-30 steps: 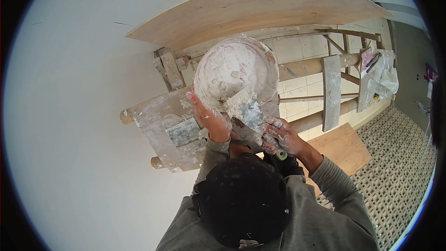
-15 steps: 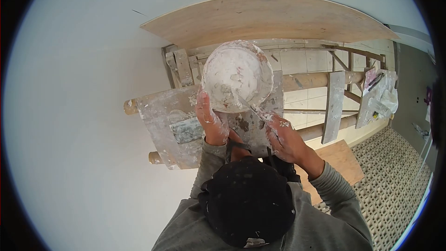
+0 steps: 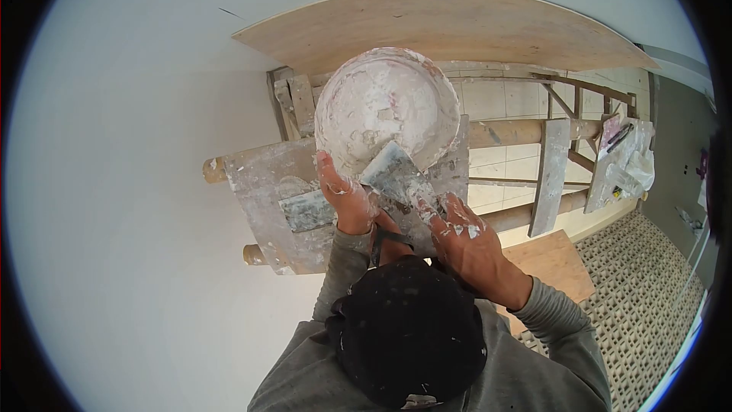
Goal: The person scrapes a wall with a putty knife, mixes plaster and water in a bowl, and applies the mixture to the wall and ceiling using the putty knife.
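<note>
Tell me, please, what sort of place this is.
Probably a building interior under finishing work: a bucket holds whitish paste, the right hand grips a paste-smeared scraper, and a stained plank lies across round poles, like makeshift scaffolding.

Left hand [image 3: 352, 204] forward, one digit extended, other fingers unclear. Right hand [image 3: 467, 238] curled in a grip, back up, white-smeared.

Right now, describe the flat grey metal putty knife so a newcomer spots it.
Start at the round white paste-filled bucket, mid-picture. Overlapping its lower edge is the flat grey metal putty knife, gripped in the bare right hand. Unlike the smeared grey rectangular plate lying on the spattered grey board at left, it is hand-held.
</note>
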Available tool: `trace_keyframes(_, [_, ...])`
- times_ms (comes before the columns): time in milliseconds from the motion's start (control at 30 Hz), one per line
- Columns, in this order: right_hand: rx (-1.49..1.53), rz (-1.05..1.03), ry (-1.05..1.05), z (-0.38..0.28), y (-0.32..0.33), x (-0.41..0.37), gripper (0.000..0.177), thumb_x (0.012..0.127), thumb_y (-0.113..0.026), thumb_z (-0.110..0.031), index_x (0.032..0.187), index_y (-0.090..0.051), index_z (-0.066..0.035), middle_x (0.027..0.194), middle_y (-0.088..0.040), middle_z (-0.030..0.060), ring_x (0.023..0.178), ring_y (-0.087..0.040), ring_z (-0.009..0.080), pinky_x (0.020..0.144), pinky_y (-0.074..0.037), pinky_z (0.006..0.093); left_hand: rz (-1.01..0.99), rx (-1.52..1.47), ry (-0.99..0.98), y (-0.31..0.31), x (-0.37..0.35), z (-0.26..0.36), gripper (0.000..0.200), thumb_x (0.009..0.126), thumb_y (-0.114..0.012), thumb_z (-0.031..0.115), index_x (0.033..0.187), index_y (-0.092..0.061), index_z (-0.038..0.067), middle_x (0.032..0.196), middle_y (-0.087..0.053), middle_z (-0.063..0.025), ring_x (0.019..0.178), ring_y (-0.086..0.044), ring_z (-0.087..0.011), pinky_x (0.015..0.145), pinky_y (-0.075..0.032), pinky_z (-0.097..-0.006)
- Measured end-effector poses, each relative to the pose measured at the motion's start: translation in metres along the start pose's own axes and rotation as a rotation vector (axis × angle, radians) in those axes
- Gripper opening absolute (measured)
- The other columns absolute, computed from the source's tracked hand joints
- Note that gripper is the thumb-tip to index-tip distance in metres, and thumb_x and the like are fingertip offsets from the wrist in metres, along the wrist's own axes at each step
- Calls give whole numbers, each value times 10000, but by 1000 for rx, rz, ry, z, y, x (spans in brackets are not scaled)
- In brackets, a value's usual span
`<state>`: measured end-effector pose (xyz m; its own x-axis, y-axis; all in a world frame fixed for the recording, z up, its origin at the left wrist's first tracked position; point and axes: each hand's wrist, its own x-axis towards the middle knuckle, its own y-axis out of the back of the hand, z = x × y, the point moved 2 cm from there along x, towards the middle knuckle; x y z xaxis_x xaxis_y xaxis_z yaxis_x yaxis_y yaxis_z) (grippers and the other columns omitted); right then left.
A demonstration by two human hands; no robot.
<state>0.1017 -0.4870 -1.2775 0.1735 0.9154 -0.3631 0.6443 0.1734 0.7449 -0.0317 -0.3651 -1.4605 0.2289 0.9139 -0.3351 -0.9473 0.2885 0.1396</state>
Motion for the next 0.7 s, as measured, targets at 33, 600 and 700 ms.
trace_keyframes(33, [-45, -11, -24, 5, -2, -6, 531, 805, -585, -171, 1311, -451, -81, 1156, -535, 306, 1070, -555, 430, 851, -500, 441, 53, -69, 36, -2, 1, 8, 602, 939, -326, 435, 1355, -337, 1, 1348, -434, -149, 1202, -479, -285, 1007, -395, -397])
trace_keyframes(600, [115, -239, 3, 28, 26, -41, 473, 824, -551, -87, 1279, -444, -12, 1127, -567, 253, 1033, -566, 409, 849, -479, 439, 213, -315, 71, 4, 14, 21, 606, 958, -357, 451, 1351, -323, -10, 1370, -391, -147, 1232, -431, -257, 1022, -376, -374])
trace_keyframes(700, [155, -93, -102, 35, 33, -27, 430, 844, -553, -53, 1240, -418, 50, 1067, -578, 244, 939, -571, 418, 799, -460, 473, 70, 31, -200, 5, 12, -6, 612, 965, -343, 451, 1358, -296, -16, 1396, -352, -144, 1246, -412, -258, 1027, -372, -380])
